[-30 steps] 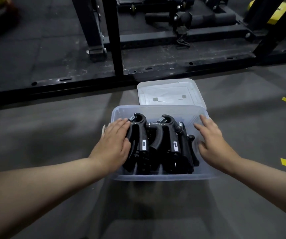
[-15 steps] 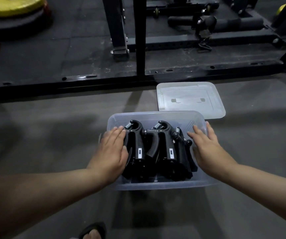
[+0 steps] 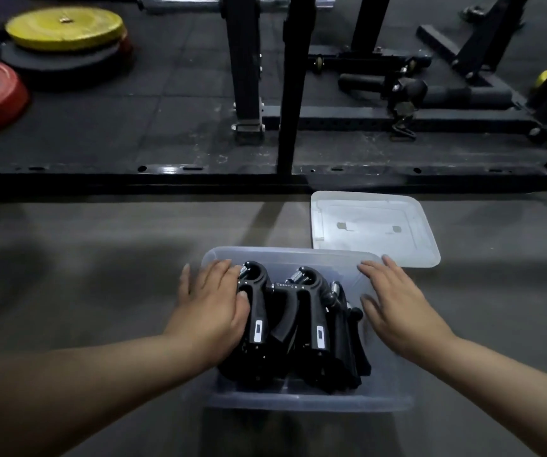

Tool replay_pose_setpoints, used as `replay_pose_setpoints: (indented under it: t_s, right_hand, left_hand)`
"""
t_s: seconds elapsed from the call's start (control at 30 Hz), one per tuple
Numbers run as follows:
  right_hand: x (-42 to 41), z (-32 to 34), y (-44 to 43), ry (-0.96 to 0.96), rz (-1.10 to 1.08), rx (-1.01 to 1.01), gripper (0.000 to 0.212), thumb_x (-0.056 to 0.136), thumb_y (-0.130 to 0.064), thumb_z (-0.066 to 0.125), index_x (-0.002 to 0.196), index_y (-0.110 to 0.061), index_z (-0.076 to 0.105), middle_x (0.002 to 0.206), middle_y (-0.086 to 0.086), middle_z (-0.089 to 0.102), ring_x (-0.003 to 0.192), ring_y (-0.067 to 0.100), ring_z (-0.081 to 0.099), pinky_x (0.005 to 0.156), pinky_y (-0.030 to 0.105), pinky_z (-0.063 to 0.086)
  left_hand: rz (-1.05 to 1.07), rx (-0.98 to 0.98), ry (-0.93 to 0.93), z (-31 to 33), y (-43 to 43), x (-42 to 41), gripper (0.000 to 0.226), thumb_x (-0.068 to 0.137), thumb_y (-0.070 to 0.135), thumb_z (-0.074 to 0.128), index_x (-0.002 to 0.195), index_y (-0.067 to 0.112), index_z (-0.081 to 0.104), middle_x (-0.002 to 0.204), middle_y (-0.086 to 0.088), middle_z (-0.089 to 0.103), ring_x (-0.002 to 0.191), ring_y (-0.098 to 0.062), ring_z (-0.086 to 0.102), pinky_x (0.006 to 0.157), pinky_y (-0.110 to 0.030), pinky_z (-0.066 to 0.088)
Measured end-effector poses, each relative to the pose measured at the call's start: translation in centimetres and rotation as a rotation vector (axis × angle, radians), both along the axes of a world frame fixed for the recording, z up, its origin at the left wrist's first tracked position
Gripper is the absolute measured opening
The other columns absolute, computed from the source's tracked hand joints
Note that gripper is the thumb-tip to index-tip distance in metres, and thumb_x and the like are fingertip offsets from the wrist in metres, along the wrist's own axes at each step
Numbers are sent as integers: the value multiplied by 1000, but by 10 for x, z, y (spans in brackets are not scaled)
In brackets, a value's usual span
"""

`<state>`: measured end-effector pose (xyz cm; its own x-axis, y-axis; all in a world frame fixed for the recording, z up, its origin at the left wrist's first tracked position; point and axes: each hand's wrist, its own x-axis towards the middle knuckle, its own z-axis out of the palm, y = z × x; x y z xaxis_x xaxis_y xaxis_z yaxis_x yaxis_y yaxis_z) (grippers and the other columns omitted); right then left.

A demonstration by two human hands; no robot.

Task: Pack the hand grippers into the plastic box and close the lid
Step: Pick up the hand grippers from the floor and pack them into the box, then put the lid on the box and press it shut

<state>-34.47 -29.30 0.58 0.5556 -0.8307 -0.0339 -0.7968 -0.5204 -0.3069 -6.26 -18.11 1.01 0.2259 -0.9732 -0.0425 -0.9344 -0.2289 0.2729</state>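
1. Weight plates (image 3: 64, 31), yellow on top of dark, lie far left.
2. My left hand (image 3: 212, 311) is released, fingers straight, flat against the leftmost gripper.
3. The hand grippers (image 3: 311, 324) stand packed side by side inside the plastic box (image 3: 298, 402) on the floor (image 3: 100, 291).
4. My right hand (image 3: 400, 308) is released too, fingers straight, at the box's right wall.
5. The lid (image 3: 374, 225) lies flat on the floor, just behind the box's right corner.

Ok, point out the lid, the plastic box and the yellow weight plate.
lid (image 3: 374, 225): head view, flat middle.
plastic box (image 3: 298, 402): head view, near wall.
yellow weight plate (image 3: 67, 31): head view, top face.
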Motion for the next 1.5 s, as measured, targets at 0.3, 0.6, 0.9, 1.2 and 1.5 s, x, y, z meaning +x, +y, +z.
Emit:
replay_pose_setpoints:
  t_s: [0.3, 0.6, 0.9, 1.2, 1.5]
  right_hand:
    - [14, -5, -72, -409, -236, 399, 31, 99, -40, 46, 127, -28, 49, 122, -12, 51, 104, 5, 57, 91, 24, 40]
    - [-48, -64, -164, -98, -730, 406, 61, 90, -41, 59, 140, -9, 41, 139, 14, 40, 112, 31, 52, 93, 36, 46]
    - [-92, -114, -214, 241, -671, 522, 84, 64, -64, 64, 129, -14, 51, 129, 14, 57, 116, 32, 53, 97, 36, 46]
    - [-85, -115, -207, 152, -891, 332, 74, 73, -47, 78, 122, 2, 54, 126, 24, 56, 114, 40, 54, 92, 41, 48]
    - [-86, -110, -186, -590, -1069, 766, 36, 81, 1, 68, 116, 5, 59, 92, 16, 64, 74, 28, 63, 53, 25, 53]
  left_hand:
    - [-82, -47, -44, -15, -82, -11, 70, 82, 46, 6, 136, 19, 41, 134, 1, 42, 129, -18, 30, 118, -39, 8]
    - [-108, -112, -111, -31, -99, -16, 46, 89, 42, 22, 109, 26, 61, 110, 7, 60, 108, -20, 53, 93, -36, 25]
    - [-187, -161, -117, -31, -98, -14, 39, 92, 36, 31, 112, 21, 61, 108, 1, 62, 105, -24, 56, 94, -34, 27]
    - [-174, -146, -94, -27, -97, -15, 40, 92, 37, 30, 111, 22, 62, 106, 3, 63, 105, -23, 58, 92, -34, 30]
    - [-177, -140, -86, -29, -96, -14, 44, 92, 39, 27, 116, 23, 60, 109, 4, 62, 108, -21, 55, 94, -32, 28]
